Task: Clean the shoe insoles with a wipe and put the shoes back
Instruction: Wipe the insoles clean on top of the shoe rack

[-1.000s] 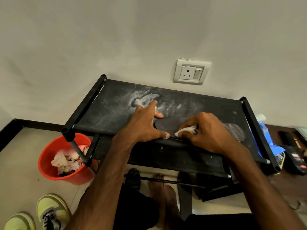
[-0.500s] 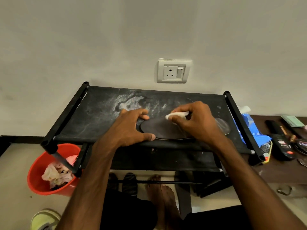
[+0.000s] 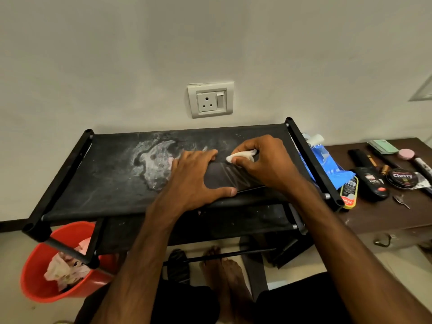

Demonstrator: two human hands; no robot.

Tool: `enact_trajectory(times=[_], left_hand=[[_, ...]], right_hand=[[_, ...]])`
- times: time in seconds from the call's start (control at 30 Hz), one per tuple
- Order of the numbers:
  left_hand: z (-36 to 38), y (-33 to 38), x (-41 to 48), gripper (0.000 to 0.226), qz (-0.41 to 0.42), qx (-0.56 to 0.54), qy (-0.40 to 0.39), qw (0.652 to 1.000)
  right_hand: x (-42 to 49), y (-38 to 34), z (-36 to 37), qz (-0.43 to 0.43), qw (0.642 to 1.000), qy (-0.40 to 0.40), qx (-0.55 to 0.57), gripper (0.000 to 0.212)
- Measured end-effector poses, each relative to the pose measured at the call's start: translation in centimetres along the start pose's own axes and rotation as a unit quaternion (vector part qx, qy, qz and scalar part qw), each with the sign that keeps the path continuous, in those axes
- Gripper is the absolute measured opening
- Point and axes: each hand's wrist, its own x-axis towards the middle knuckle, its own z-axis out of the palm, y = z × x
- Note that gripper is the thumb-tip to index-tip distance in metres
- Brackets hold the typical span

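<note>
— left hand [image 3: 194,178] is spread flat on the insole [image 3: 223,177]; why?
— to pin it to the shoe rack's top shelf [image 3: 112,181], i'd say, while the right hand [image 3: 266,164], farther back, pinches the folded wipe [image 3: 240,156] against it.

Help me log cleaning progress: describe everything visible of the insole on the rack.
The insole is dark, thin and flat, lying on the rack's fabric top shelf near its front edge. A wet-looking sheen streaks its middle. The left hand presses its left end with spread fingers; the right hand, pinching a white wipe, covers its right part. Only the stretch between the hands shows.
</note>
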Motion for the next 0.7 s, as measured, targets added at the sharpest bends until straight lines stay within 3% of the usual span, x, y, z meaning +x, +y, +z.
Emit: enact_trajectory(times=[0.4,0.7], left_hand=[[-1.6,-2.7,-1.1,0.090,-0.001,0.010,0.000,1.000],[-2.6,-2.9,-1.1,0.091,-0.013,-0.012,-0.048,0.999]], right_hand=[[-0.2,-0.3,0.4,-0.026,0.999,-0.033,0.013,0.009],[-0.8,-1.1,0.6,-0.053,0.997,-0.050,0.000,0.009]])
